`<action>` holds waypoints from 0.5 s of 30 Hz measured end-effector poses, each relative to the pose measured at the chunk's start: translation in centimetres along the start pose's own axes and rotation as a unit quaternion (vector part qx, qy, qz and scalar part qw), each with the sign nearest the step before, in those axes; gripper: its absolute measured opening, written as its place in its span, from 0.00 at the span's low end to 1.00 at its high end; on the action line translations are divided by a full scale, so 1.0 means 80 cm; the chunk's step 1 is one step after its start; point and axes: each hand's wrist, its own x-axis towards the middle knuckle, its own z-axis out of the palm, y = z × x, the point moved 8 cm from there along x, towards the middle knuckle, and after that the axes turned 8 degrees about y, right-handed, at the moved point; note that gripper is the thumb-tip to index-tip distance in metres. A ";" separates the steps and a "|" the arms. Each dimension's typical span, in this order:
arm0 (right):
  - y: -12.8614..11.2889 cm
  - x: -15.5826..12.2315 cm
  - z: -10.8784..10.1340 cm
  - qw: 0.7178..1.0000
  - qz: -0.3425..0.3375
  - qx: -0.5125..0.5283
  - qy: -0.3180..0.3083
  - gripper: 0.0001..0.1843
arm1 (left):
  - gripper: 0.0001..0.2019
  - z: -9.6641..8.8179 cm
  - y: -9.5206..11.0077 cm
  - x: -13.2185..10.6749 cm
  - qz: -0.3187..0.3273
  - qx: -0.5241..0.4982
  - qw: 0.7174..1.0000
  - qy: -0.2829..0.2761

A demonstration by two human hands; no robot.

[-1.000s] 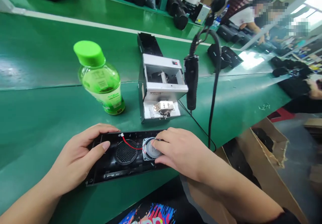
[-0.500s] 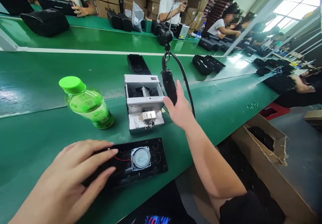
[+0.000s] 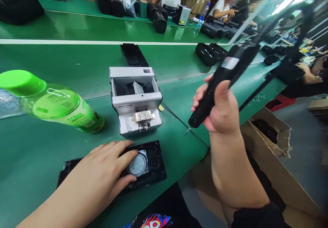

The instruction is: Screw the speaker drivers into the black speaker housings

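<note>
1. My right hand (image 3: 222, 111), only reaching half a second ago, now grips the screwdriver (image 3: 220, 81), tilted, its bit over bare belt (image 3: 174, 137) right of the feeder (image 3: 135, 98).
2. My left hand (image 3: 102, 175), spread flat, presses the panel (image 3: 155, 164) at the belt's near edge, fingertips on the speaker (image 3: 140, 164).

The bottle (image 3: 56, 106) is left of the feeder box (image 3: 135, 99); speaker panel (image 3: 156, 168) before it, seemingly apart.

Black screwdriver (image 3: 222, 81), green bottle (image 3: 55, 105)

Single head view, looking forward-down, close over green bench (image 3: 38, 159).
</note>
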 end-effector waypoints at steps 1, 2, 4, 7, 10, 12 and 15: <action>-0.009 -0.005 0.001 0.999 0.007 0.031 0.005 0.40 | 0.23 0.002 -0.001 0.000 -0.006 -0.009 1.000 0.003; -0.017 -0.010 0.006 0.998 0.014 0.054 0.005 0.38 | 0.24 0.004 -0.002 0.000 -0.011 -0.017 1.000 0.005; -0.032 -0.021 0.023 0.996 0.017 0.082 -0.014 0.37 | 0.26 0.008 -0.003 0.001 -0.026 -0.028 0.999 0.001; -0.056 -0.035 0.058 0.990 0.003 0.123 -0.067 0.42 | 0.26 0.016 -0.001 0.005 -0.053 -0.038 0.997 -0.030; -0.076 -0.044 0.097 0.983 0.022 0.133 -0.121 0.39 | 0.25 0.020 0.002 0.011 -0.088 -0.056 0.992 -0.072; -0.088 -0.047 0.121 0.980 0.029 0.137 -0.140 0.37 | 0.23 0.022 0.003 0.016 -0.108 -0.078 0.986 -0.102; -0.103 -0.050 0.148 0.982 -0.002 0.153 -0.114 0.40 | 0.22 0.023 0.005 0.023 -0.131 -0.105 0.975 -0.144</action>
